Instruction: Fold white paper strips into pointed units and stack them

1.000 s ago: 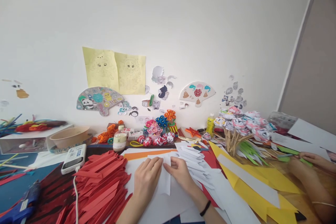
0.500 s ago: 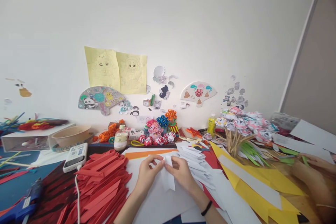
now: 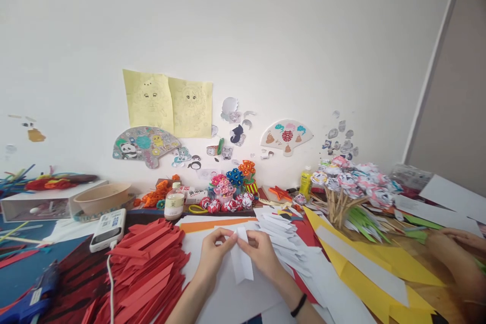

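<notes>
My left hand (image 3: 214, 251) and right hand (image 3: 262, 250) pinch the folded white strip (image 3: 243, 266), both closed at its top end! Red strips (image 3: 150, 258) lie heaped to the left

White sheets (image 3: 228, 306) lie on the table (image 3: 419, 252) beneath the left hand (image 3: 215, 250) and right hand (image 3: 261, 250). Red strips (image 3: 148, 258) form a pile left of the left hand. A bottle (image 3: 174, 204) stands ahead and left of that hand. Right of the right hand lie white strips (image 3: 281, 238); farther right, yellow sheets (image 3: 398, 263).
</notes>
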A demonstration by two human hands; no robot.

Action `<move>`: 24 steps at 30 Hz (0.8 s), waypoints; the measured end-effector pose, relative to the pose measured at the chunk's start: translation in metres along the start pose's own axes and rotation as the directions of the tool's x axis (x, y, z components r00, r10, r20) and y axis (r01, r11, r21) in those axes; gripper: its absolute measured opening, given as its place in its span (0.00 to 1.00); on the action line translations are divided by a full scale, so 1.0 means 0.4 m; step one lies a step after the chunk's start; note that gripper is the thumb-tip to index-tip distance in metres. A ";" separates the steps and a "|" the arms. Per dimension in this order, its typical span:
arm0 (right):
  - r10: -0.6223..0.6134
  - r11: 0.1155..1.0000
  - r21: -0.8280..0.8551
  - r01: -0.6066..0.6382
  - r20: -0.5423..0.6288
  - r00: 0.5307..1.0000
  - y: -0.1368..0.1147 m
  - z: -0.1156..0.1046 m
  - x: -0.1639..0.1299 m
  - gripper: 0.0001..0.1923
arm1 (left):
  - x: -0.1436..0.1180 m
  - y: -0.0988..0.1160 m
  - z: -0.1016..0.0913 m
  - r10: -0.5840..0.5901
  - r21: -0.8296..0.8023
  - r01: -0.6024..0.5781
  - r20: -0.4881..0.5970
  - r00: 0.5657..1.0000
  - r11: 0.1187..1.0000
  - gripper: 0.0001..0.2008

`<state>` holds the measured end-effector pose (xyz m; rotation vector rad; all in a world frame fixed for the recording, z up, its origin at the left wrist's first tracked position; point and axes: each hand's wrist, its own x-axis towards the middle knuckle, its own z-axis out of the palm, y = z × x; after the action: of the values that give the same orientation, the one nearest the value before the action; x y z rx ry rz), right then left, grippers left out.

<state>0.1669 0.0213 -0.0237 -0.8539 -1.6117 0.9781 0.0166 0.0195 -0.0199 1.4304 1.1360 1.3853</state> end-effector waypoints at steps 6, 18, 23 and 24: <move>-0.012 1.000 -0.026 0.011 -0.013 1.000 0.002 0.000 0.002 0.18 | 0.004 0.001 -0.001 -0.044 -0.066 0.047 0.051 0.998 0.997 0.16; -0.013 0.994 -0.106 0.008 -0.043 0.999 0.012 -0.004 0.001 0.18 | -0.001 0.028 -0.010 0.015 0.019 -0.017 0.106 0.994 1.000 0.17; -0.029 0.996 -0.083 0.024 -0.054 0.998 0.016 0.000 0.002 0.20 | -0.006 0.021 0.001 0.023 0.000 -0.023 0.051 0.998 1.000 0.16; -0.027 0.996 -0.083 0.022 -0.059 0.998 0.016 0.000 0.002 0.20 | -0.004 0.019 0.001 0.025 0.001 -0.025 0.047 0.999 1.000 0.16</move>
<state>0.1670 0.0247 -0.0290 -0.9097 -1.6163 0.8656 0.0174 0.0159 -0.0129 1.4757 1.0930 1.3610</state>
